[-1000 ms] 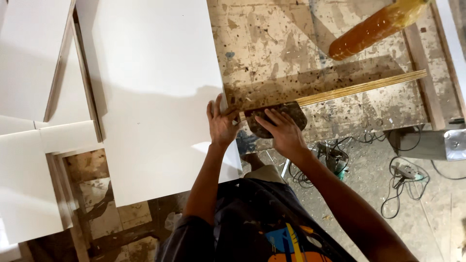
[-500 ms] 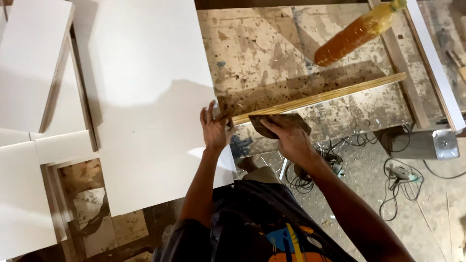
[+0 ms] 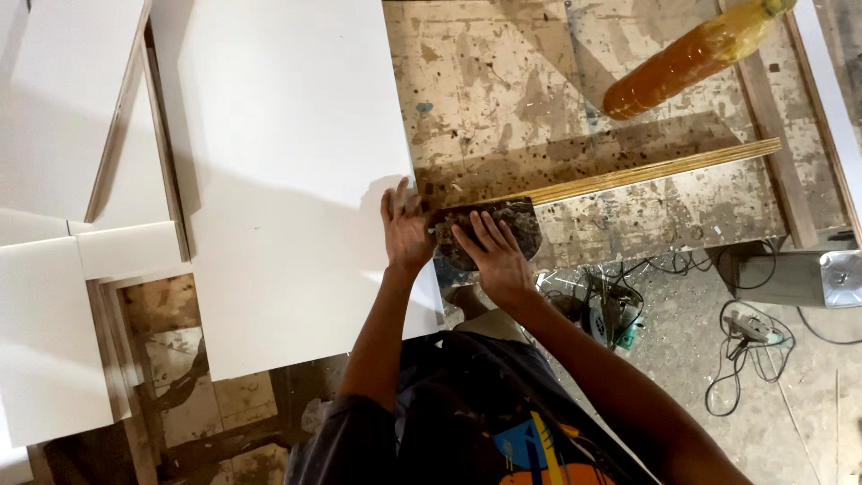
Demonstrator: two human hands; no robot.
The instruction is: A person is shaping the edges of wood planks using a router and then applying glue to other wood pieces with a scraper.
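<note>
**Dark block being pressed at the edge of a white panel**

A dark, mottled block (image 3: 492, 229) is being held down at the centre of the frame by both hands. The right hand (image 3: 496, 259) is being laid flat over the block's lower half, its grip spread wide with the fingers (image 3: 480, 235) stretched across the top rather than curled round it. The left hand (image 3: 406, 232) is being rested just left of the block, fingers splayed, on the right edge of a large white panel (image 3: 287, 171); its grip is open too, and whether the fingertips are touching the block cannot be told.

The block is being kept at the near end of a thin plywood strip (image 3: 646, 171), which is lying tilted from centre to upper right across the stained, paint-flecked desk (image 3: 503, 99). A bottle of amber liquid (image 3: 687, 61) is lying on its side at the upper right, well apart from the hands.

More white panels (image 3: 54, 341) are being stored at the left of the frame. Tangled cables (image 3: 745, 350) are lying on the floor at the lower right, below the desk's edge
</note>
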